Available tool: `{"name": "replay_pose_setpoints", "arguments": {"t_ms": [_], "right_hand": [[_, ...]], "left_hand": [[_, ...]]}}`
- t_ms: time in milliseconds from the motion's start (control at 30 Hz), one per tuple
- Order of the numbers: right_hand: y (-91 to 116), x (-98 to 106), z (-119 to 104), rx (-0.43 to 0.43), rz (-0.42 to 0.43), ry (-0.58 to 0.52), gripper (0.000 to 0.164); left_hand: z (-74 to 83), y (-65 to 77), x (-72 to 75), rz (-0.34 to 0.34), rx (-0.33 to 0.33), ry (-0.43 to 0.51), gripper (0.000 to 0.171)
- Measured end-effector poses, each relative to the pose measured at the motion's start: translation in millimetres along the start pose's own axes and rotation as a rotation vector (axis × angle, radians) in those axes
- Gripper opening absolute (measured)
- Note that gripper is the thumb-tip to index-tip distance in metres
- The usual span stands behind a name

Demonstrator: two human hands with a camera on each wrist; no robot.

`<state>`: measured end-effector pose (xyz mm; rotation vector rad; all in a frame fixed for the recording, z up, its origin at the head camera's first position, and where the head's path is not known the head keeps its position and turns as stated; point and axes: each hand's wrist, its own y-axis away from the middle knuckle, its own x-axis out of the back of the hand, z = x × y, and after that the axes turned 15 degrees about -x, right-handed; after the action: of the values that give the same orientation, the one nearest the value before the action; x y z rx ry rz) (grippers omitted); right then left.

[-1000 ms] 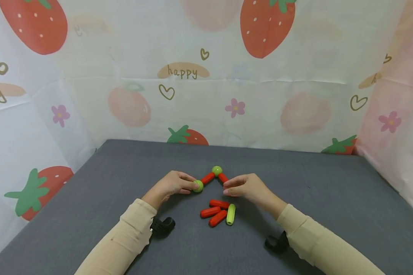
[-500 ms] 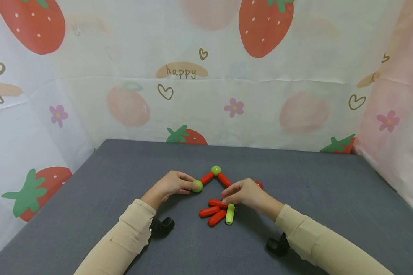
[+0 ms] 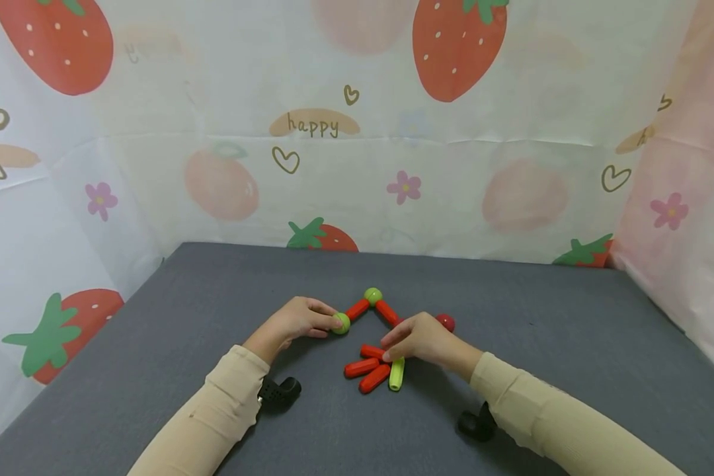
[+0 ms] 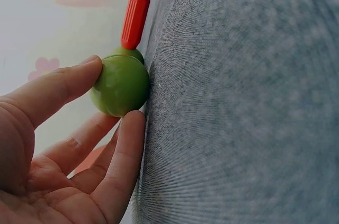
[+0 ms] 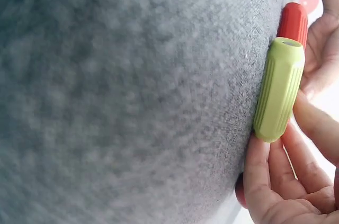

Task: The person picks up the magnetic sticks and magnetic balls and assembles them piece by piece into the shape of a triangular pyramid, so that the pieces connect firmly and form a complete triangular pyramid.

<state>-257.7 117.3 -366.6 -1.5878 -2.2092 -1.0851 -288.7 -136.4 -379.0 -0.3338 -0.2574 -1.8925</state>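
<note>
My left hand (image 3: 300, 319) pinches a green ball (image 4: 121, 86) between thumb and fingertips, close to the table. From that ball a red rod (image 3: 357, 309) runs up to a second green ball (image 3: 373, 296). Another red rod (image 3: 387, 313) slopes down from there toward my right hand (image 3: 424, 339), which overlaps its lower end. The right thumb and fingers are at the end of a red rod (image 3: 371, 352) in a small group, beside a ribbed light-green rod (image 5: 280, 89). I cannot tell whether they grip it.
Two more red rods, one upper (image 3: 361, 367) and one lower (image 3: 375, 379), lie left of the green rod. Behind my right hand sits a red ball (image 3: 445, 322). A dark grey cloth (image 3: 244, 277) covers the table; a printed curtain (image 3: 345, 178) stands along its back.
My right hand has left the lower end of the right sloping rod and moved down to the loose rods, uncovering the red ball. The left hand stays on its green ball.
</note>
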Motion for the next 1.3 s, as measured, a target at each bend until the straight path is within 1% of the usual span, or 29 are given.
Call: {"name": "replay_pose_setpoints", "arguments": {"t_ms": [167,333,467,567,633,800,967,1167,1300], "right_hand": [[1,-3,-4,0.017,0.041,0.047,0.017],[4,-3,-8,0.004,0.110,0.046,0.012],[4,0,-12,0.008,0.096,-0.015,0.013],[4,2,-17,0.035,0.084,-0.018,0.013],[2,2,-21,0.051,0.085,0.004,0.013],[-4,1,-29,0.063,0.099,0.060,0.011],[-10,-2,-34,0.093,0.131,0.138,0.010],[-15,-2,-37,0.083,0.164,0.162,0.010],[-19,-3,-38,0.093,0.174,0.170,0.009]], "left_hand": [[-0.8,0.4,1.1,0.001,-0.002,-0.003,0.037],[-1.3,0.8,0.9,-0.003,0.005,-0.018,0.037],[0.2,1.1,0.1,0.004,0.029,-0.029,0.038],[0.7,1.3,-0.1,0.006,0.034,-0.029,0.039],[0.8,1.2,0.2,0.005,0.036,-0.029,0.039],[2.0,1.3,0.6,0.004,0.035,-0.030,0.040],[2.3,1.3,0.7,0.000,0.036,-0.031,0.040],[1.8,0.9,0.6,-0.004,0.034,-0.025,0.039],[0.8,0.4,0.8,0.000,0.036,-0.017,0.039]]}}
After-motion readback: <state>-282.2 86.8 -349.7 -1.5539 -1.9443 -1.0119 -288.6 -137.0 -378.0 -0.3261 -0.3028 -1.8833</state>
